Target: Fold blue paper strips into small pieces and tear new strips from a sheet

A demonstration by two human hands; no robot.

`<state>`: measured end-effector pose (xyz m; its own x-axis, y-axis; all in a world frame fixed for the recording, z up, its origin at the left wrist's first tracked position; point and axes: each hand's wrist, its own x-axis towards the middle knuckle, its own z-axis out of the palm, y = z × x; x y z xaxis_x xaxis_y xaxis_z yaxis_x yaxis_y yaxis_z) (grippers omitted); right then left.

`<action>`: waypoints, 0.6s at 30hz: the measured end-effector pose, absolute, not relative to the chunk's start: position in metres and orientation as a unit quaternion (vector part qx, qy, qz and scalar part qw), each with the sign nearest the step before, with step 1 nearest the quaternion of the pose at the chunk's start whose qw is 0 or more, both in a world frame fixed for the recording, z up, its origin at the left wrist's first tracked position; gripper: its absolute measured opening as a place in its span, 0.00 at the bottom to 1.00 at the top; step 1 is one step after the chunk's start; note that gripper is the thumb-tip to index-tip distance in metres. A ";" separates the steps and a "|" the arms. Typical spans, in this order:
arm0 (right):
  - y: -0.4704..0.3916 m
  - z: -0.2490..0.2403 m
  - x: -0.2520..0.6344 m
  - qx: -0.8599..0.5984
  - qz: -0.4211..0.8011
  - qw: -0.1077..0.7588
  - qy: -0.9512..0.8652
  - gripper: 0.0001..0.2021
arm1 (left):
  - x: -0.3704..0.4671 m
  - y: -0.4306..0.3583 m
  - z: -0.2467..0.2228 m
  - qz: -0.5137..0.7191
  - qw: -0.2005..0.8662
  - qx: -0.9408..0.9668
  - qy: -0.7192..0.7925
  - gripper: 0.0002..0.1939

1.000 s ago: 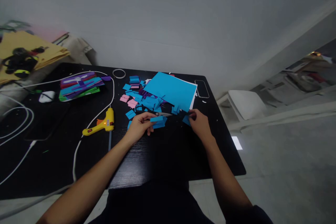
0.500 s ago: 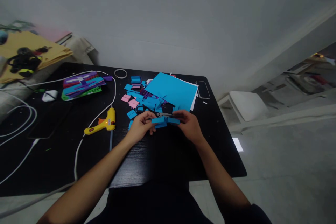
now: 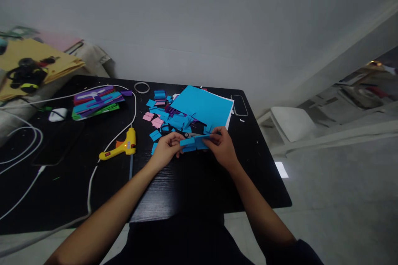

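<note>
A folded blue paper piece [image 3: 188,144] is pinched at its left end by my left hand [image 3: 167,147]. My right hand [image 3: 222,145] grips the right part of the blue paper, which looks flatter and spread there. Just behind the paper lie scissors [image 3: 190,135], partly hidden. Beyond them is a heap of small cut pieces, blue [image 3: 178,122] and pink [image 3: 157,122], some folded. A large blue sheet [image 3: 203,105] lies on white paper behind my right hand.
On the black table [image 3: 199,186], a yellow glue gun [image 3: 126,145] with a white cable lies left of my hands. Farther left are coloured strips [image 3: 98,101], a white case [image 3: 57,114] and a dark phone [image 3: 59,145]. A tape ring [image 3: 141,87] is at the back.
The right part of the blue paper has opened out from a folded strip to a flatter face. My right hand has turned, with its fingers a little higher on the paper.
</note>
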<state>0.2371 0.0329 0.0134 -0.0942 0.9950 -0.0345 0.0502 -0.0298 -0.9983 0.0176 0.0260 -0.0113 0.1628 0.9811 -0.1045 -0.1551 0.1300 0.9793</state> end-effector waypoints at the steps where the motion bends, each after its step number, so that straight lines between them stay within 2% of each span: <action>1: 0.033 0.012 0.237 -0.498 0.505 0.464 -0.531 0.21 | 0.018 0.026 -0.011 0.469 0.606 0.461 0.447 0.17; 7: 0.030 0.010 0.239 -0.536 0.395 0.437 -0.605 0.13 | 0.018 0.026 -0.008 0.477 0.612 0.443 0.450 0.18; 9: 0.030 0.011 0.239 -0.538 0.395 0.442 -0.599 0.11 | 0.017 0.026 -0.008 0.483 0.613 0.434 0.450 0.19; 18: 0.022 0.014 0.227 -0.474 0.478 0.443 -0.592 0.13 | 0.019 0.026 -0.009 0.479 0.619 0.432 0.448 0.17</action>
<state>0.2269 0.0225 0.0138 -0.1576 0.9849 0.0715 0.1374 0.0936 -0.9861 0.0190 0.0262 -0.0086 0.1390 0.9803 -0.1405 -0.2056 0.1674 0.9642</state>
